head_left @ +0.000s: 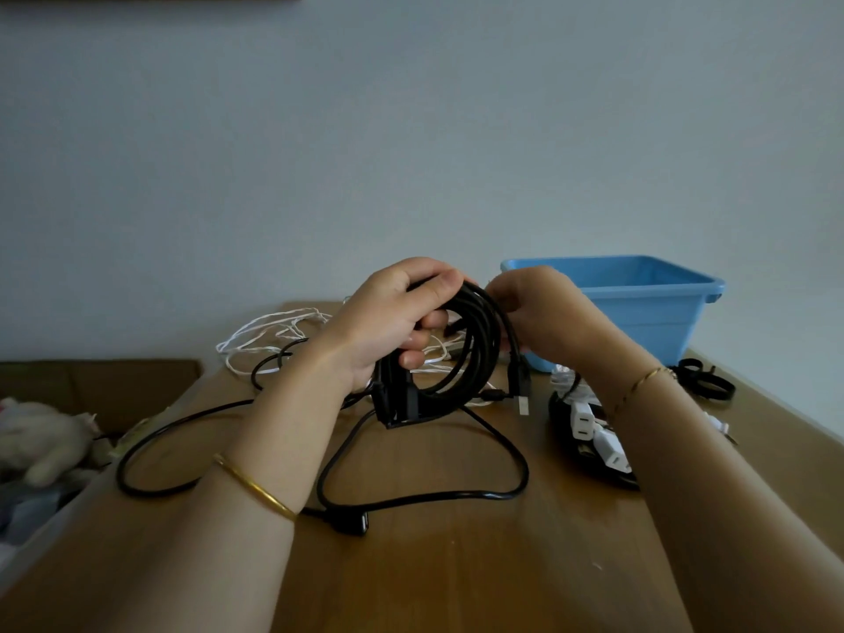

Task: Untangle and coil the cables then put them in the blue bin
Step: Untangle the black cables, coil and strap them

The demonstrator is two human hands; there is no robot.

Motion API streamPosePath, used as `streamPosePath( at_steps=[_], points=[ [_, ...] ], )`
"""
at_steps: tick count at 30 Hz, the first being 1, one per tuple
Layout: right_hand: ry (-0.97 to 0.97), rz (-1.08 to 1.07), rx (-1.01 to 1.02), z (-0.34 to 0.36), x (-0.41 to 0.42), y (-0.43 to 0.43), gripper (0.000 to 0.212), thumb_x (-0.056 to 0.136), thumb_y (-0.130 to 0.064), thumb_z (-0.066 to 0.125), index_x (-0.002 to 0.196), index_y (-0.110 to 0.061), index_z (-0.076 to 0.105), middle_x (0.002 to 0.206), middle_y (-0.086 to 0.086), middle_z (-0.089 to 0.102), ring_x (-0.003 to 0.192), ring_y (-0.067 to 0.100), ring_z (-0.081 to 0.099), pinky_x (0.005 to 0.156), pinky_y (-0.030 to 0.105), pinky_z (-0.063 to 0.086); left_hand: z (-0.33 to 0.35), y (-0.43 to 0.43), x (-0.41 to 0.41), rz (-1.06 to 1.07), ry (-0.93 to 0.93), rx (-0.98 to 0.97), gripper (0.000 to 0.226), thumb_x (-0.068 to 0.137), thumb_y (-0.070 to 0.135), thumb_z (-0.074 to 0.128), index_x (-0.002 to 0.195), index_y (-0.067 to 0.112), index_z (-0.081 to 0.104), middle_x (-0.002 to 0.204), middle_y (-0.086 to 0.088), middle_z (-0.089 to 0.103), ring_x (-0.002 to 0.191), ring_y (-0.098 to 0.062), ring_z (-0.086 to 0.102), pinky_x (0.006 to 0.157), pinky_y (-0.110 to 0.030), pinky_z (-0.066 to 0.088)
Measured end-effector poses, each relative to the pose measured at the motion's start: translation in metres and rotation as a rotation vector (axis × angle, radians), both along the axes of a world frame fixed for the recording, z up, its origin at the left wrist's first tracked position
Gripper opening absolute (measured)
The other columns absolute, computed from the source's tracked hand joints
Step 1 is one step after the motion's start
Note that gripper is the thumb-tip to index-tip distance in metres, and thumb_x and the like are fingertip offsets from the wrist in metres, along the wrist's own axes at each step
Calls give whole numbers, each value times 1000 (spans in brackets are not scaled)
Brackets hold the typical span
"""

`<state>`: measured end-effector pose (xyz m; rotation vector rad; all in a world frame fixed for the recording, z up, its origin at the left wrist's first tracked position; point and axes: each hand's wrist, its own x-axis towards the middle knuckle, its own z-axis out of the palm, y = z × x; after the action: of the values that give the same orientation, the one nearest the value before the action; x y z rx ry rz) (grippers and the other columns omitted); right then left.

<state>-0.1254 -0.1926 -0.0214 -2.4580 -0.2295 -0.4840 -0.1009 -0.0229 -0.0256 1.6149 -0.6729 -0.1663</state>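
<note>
Gripping a thick black rubber-sheathed cable coil [466,358] with the left hand [388,317], fingers curled through the loops and clenched on the upper left arc. Pinching the coil's right-side strands with the right hand [539,312] (fingertips hidden behind the loops, so exact hold unclear). Held upright above the brown wooden table [456,577], close to the open blue plastic bin [639,308] just behind the right hand, not yet inside it.

Off the coil's lower right: a silver-tipped USB plug [523,404], dangling. Below, on the tabletop: a loose black cable tail [456,495], probably the same lead, not yet wound in. Farther back: a tangled thin white cord [274,335]. To the right: white two-pin plugs [593,431].

Likely trouble from here: stiff loops springing apart on any slackening of either grip; snagging the white cord while drawing in the tail; dropping the coil in early, with the tail left draped over the bin's rim.
</note>
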Motion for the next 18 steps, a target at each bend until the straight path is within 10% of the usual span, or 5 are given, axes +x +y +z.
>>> streamPosePath(
  at_steps=[13, 18],
  points=[
    [179, 398, 802, -11, 1, -2, 17, 94, 1, 44, 101, 2, 60, 70, 7, 67, 62, 13, 64, 58, 23, 51, 2, 0, -1, -46, 73, -57, 24, 98, 25, 49, 110, 12, 66, 56, 5, 40, 37, -3, 26, 34, -14, 26],
    [302, 479, 732, -8, -1, -2, 49, 96, -43, 34, 107, -3, 61, 96, 17, 66, 81, 21, 64, 63, 24, 52, 0, -3, -1, 1, 105, -43, 21, 98, 24, 51, 107, 12, 66, 58, 1, 41, 36, -4, 25, 33, -15, 25]
  ],
)
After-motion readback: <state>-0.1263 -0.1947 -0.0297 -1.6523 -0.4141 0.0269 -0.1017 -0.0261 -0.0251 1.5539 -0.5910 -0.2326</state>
